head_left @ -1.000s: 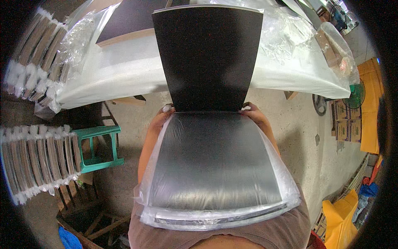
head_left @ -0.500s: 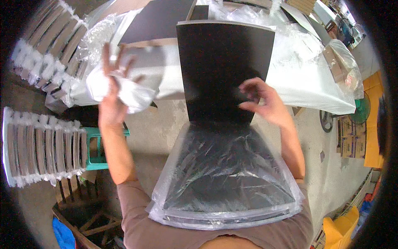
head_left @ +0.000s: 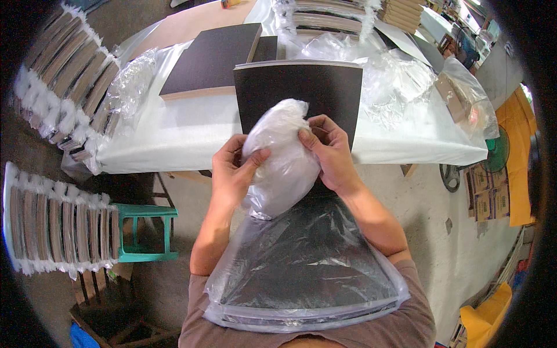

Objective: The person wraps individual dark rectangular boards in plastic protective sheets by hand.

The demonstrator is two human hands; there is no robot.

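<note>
A bunched-up, shiny white plastic bag [head_left: 284, 165] is between my two hands, above my lap. My left hand [head_left: 232, 174] pinches its left side between thumb and fingers. On its upper right edge, my right hand [head_left: 331, 148] closes with the thumb in front. Behind the bag a flat black panel [head_left: 301, 87] stands upright against the table's front edge, its middle partly covered by the bag and my hands. Across my lap lies a black panel in clear plastic wrap [head_left: 307, 267]; whether it joins the upright one is hidden.
The white-covered table [head_left: 418, 139] holds a thick black panel stack [head_left: 214, 58] and loose clear plastic [head_left: 394, 69]. Wrapped stacks [head_left: 64, 223] are at the left, one by a green stool [head_left: 148, 232]. Cartons [head_left: 490, 194] and a fan [head_left: 498, 151] stand at the right.
My left hand has come in from the far left with the white bag, and my right hand has taken hold of it too. The view has tilted up a little, showing more of the table.
</note>
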